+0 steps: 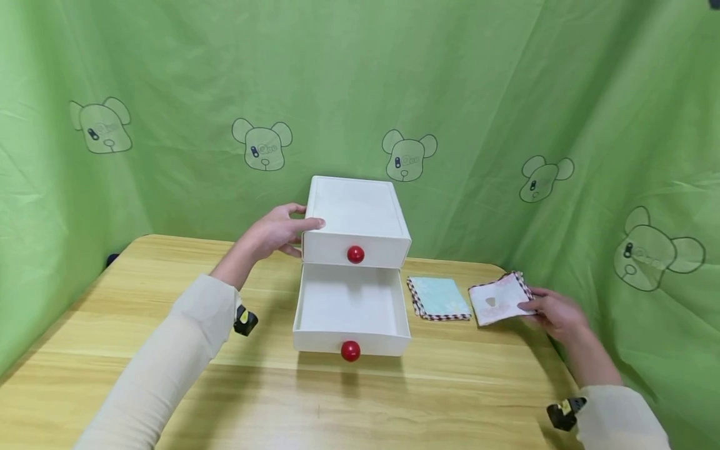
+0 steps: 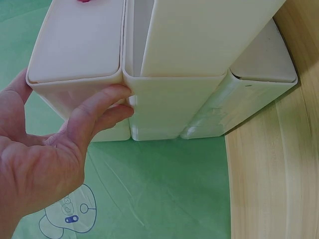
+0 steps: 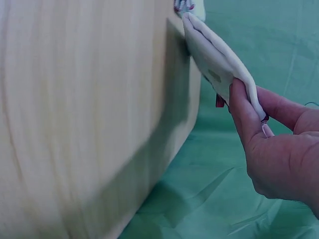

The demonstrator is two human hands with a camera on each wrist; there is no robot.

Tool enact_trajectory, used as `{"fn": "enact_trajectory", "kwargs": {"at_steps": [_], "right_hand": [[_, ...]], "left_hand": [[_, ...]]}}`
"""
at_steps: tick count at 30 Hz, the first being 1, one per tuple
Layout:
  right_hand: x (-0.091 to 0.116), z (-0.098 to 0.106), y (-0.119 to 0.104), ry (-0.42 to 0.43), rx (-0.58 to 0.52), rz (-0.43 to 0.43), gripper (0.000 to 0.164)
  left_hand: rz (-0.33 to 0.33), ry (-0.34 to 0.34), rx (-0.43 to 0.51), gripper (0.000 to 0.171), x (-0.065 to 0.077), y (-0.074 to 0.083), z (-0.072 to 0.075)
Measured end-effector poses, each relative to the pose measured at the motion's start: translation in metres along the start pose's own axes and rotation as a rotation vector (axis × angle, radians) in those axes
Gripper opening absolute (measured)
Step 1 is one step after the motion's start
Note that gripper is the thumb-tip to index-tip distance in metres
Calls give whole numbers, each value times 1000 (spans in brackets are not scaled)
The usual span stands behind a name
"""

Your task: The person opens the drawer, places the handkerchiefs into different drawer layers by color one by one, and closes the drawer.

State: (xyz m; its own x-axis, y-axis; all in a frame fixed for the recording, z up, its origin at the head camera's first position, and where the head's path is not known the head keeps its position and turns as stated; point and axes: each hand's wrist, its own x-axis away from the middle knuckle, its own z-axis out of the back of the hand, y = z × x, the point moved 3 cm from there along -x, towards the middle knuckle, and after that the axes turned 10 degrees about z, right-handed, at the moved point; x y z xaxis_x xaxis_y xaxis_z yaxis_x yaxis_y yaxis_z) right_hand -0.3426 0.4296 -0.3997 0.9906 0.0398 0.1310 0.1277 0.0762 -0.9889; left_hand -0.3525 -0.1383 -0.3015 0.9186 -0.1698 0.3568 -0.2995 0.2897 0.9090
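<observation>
A white drawer cabinet (image 1: pixel 360 206) stands on the table; the left wrist view shows three stacked tiers. Its middle drawer (image 1: pixel 351 300), bare inside, is pulled out, and the top drawer (image 1: pixel 332 249) is closed; each has a red knob. My left hand (image 1: pixel 275 231) touches the cabinet's upper left corner, thumb on the top and loosely bent fingers against the side (image 2: pixel 94 94). At the table's right, my right hand (image 1: pixel 554 312) pinches a folded white handkerchief (image 1: pixel 497 300) with checked trim, thumb above and fingers beneath. In the right wrist view, the handkerchief (image 3: pixel 214 59) is tilted off the table.
A folded light-blue handkerchief (image 1: pixel 441 297) with checked trim lies between the cabinet and the white one. The wooden table (image 1: pixel 225 375) meets a green curtain (image 1: pixel 337 75) at its back and sides. The open drawer juts out toward me.
</observation>
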Motion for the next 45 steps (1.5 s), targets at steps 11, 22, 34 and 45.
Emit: {"fn": "enact_trajectory", "kwargs": {"at_steps": [11,22,34,45], "right_hand": [[12,-14,-32,-6,-172,31,45],[22,-42,-65,-60,-208,86,42],[37,-80,-96,-103,-112,135,40],[54,-113,-118,-156,-39,173,39]], "left_hand": [[3,0,4,85,0,0,0],[4,-4,-2,87,1,0,0],[-1,-10,8,87,0,0,0],[2,-10,7,86,1,1,0]]}}
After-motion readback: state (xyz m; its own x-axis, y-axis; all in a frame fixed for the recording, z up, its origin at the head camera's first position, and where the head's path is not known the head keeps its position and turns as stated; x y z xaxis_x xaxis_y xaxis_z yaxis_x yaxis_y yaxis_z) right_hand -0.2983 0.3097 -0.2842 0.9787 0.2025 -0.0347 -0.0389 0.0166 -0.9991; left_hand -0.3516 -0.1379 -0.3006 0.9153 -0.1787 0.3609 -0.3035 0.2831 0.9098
